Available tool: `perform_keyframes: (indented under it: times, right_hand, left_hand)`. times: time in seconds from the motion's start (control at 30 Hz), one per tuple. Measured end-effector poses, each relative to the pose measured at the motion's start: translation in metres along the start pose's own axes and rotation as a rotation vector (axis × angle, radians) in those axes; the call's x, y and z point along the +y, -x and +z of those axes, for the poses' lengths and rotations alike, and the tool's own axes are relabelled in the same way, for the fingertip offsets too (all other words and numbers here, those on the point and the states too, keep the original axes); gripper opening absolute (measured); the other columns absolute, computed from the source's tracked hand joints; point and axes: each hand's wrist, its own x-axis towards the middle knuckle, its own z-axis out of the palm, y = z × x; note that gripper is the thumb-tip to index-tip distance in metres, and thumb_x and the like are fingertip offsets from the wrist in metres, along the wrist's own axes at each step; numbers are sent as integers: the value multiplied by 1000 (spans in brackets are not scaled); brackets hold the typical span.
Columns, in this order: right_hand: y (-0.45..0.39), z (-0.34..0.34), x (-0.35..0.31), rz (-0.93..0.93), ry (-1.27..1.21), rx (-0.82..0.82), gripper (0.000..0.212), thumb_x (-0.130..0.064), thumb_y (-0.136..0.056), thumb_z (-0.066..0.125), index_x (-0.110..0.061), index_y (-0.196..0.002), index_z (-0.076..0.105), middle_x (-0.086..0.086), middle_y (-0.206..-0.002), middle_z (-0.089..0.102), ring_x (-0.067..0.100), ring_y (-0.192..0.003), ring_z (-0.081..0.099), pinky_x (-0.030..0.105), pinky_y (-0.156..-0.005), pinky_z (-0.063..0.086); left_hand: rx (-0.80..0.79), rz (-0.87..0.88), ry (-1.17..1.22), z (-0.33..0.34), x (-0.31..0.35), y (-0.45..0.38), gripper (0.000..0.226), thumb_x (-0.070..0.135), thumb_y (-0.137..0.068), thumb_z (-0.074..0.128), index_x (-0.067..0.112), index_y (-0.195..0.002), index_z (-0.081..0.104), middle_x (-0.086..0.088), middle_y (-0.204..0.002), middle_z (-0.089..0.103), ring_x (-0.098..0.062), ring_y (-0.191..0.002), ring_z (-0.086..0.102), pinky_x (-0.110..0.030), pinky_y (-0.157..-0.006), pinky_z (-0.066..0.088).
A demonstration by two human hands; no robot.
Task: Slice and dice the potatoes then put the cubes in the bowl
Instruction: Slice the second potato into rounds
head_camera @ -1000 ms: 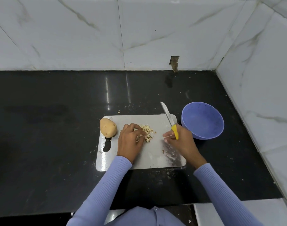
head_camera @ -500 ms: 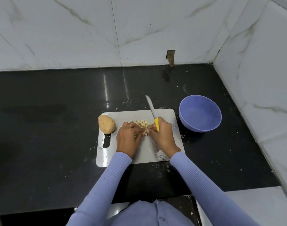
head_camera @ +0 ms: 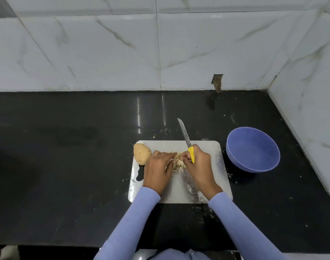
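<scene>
**Gathering the diced potato before the lift to the bowl**

Cupping from both sides, the left hand (head_camera: 157, 170) and right hand (head_camera: 200, 168) press around the cubes (head_camera: 177, 162) at the middle of the cutting board (head_camera: 214, 177). The right hand also clamps the knife (head_camera: 186, 140), blade pointing away. The bowl (head_camera: 253, 149) sits off the board's right edge, nearer the right hand. A whole potato (head_camera: 141, 153) waits at the far-left corner.
</scene>
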Motion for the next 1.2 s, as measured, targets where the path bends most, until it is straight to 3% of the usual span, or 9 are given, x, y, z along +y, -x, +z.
perform_keyframes:
  times: [0.17, 0.3, 0.4, 0.5, 0.73, 0.83, 1.0, 1.1, 1.2]
  right_hand:
    - [-7, 2, -5, -22, 49, 14, 11, -8, -84, 69, -8, -84, 59, -7, -79, 69, 3, -73, 64, 8, -62, 47]
    - [-9, 9, -6, -7, 35, -11, 11, -11, -83, 72, -7, -83, 61, -11, -76, 67, 1, -73, 64, 6, -61, 46]
    - [-11, 15, -7, 5, 58, -31, 12, -14, -83, 73, -7, -83, 62, -17, -74, 64, -3, -68, 61, 2, -59, 44]
    - [-12, 18, -10, 24, 88, -29, 13, -19, -83, 73, -10, -84, 63, -16, -75, 61, -3, -64, 58, -1, -56, 40]
    - [-9, 23, -6, 68, 80, -17, 14, -20, -83, 72, -14, -79, 60, -10, -80, 68, 3, -70, 63, 5, -62, 44]
    - [-7, 21, -4, 74, 71, -21, 19, -19, -83, 73, -18, -75, 56, -7, -82, 70, 6, -75, 66, 11, -65, 48]
    - [-2, 8, 0, 95, 85, 11, 12, -20, -83, 72, -14, -83, 62, -4, -82, 70, 9, -76, 65, 11, -64, 46]
    - [4, -9, 4, 98, 109, 37, 11, -19, -83, 72, -14, -83, 63, -5, -79, 69, 6, -73, 64, 10, -59, 45]
    - [12, -26, 12, 118, 110, 52, 10, -15, -82, 73, -12, -81, 64, -11, -77, 68, 2, -71, 63, 9, -59, 45]
  left_hand:
    - [20, 41, -126, -12, -19, -6, 35, -1, -70, 76, 15, -100, 74, -3, -101, 69, -25, -90, 60, -36, -73, 52]
    - [-13, -31, -209, -20, -33, -10, 33, 5, -74, 76, 14, -106, 72, -9, -116, 64, -30, -106, 57, -44, -83, 53]
    - [-144, -197, -235, -31, -43, -16, 45, 18, -85, 67, 14, -129, 57, -12, -143, 43, -29, -133, 33, -41, -107, 37]
    - [-264, -332, -230, -41, -52, -20, 61, 30, -85, 67, 21, -140, 43, -9, -153, 24, -26, -140, 16, -37, -110, 31]
    - [-410, -431, -83, -56, -59, -37, 68, 15, -73, 80, 21, -135, 52, -9, -145, 33, -30, -130, 37, -32, -104, 35]
    - [-390, -434, -51, -57, -62, -40, 62, 10, -70, 81, 24, -126, 60, -6, -134, 44, -26, -119, 48, -26, -95, 41]
    - [-326, -409, 36, -53, -55, -38, 60, 17, -60, 88, 26, -115, 66, -1, -120, 46, -22, -109, 49, -23, -88, 44]
    - [-272, -356, 188, -44, -39, -34, 60, 18, -57, 90, 28, -112, 67, 3, -118, 46, -17, -108, 48, -22, -90, 45]
    - [-282, -291, 322, -30, -15, -29, 70, 23, -54, 91, 30, -118, 63, 6, -114, 47, -14, -107, 49, -30, -95, 48]
